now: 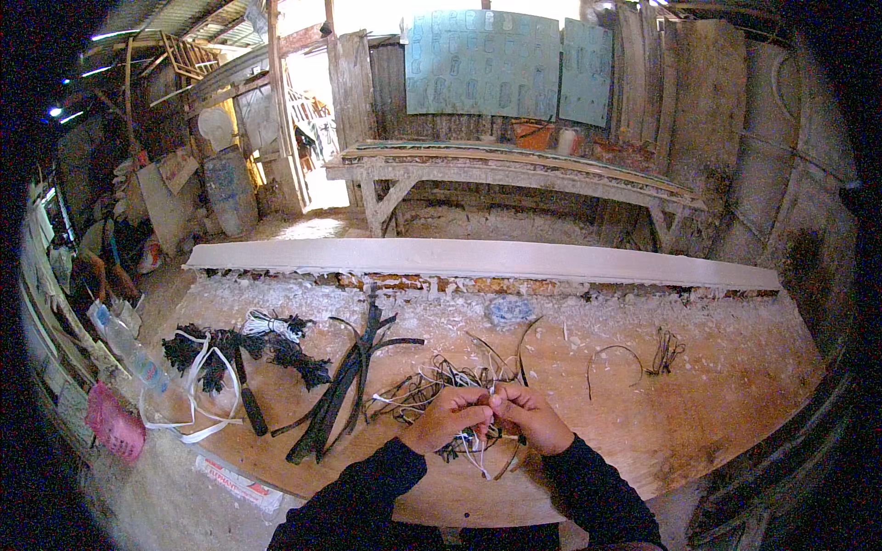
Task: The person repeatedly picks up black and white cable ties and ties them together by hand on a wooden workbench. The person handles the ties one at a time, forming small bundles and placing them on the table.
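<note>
My left hand point(450, 420) and my right hand point(536, 419) meet over the near middle of a wooden table point(634, 432). Fingertips of both are pinched together on a thin white cord point(491, 392), whose exact ends are hidden by the fingers. Beneath and behind them spreads a tangle of dark and white cords point(450, 374). To the left of this lie long black rubber-like strips point(340, 395), crossing each other. A single dark curved strip point(524, 354) stands out just beyond my right hand.
Leftward are a dark-handled tool point(250, 404), white strapping point(195, 381), black frayed bunches point(299, 361) and a clear bottle point(140, 361). A whitish ledge point(478, 261) runs along the far edge. A bluish lump point(512, 312) and small cord bundle point(665, 353) lie right of centre.
</note>
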Demonstrator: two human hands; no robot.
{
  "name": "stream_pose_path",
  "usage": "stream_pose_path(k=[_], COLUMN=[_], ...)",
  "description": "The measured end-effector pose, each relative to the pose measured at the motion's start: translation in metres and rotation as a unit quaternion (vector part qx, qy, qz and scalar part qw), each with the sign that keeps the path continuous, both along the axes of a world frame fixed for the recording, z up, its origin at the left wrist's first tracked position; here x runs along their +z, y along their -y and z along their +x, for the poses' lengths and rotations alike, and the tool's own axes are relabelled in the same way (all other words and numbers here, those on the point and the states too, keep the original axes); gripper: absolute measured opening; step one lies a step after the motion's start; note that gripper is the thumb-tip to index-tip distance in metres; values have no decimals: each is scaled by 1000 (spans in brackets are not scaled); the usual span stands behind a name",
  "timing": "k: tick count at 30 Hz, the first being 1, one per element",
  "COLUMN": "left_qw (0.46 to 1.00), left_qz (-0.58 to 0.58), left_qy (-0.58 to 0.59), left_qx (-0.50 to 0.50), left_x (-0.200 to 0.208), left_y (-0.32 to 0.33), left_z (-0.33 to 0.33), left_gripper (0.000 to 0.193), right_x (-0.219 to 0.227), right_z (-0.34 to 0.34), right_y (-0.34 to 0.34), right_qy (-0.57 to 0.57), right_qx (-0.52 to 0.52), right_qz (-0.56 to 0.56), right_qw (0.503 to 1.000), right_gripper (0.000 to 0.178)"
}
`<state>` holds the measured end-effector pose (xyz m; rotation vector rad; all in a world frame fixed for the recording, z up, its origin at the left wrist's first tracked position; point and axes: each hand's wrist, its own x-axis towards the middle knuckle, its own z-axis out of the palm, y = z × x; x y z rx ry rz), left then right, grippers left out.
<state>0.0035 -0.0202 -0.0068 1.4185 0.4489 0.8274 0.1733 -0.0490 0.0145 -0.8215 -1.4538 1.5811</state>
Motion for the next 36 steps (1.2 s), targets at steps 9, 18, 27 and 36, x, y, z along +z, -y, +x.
stream_pose_path(k=[9,18,27,36], left_qw=[996,980,981,993], left_qz=[8,-44,-64,82], left_qy=[-49,86,90,26], left_qx=[-71,-172,-161,76], left_x=[2,-6,-5,-4], left_y=[-2,3,3,-2], left_z=[-10,-8,-8,16], left_gripper=[17,24,25,28], right_x=[0,-10,-7,-11], right_z=[-2,1,2,-7], right_y=[4,10,13,-9], right_qy=[-99,-77,-85,-311], right_qx=[98,124,112,-146], right_qz=[-63,-51,-63,-66], right_qw=[988,988,988,937], right_gripper=[21,18,22,13])
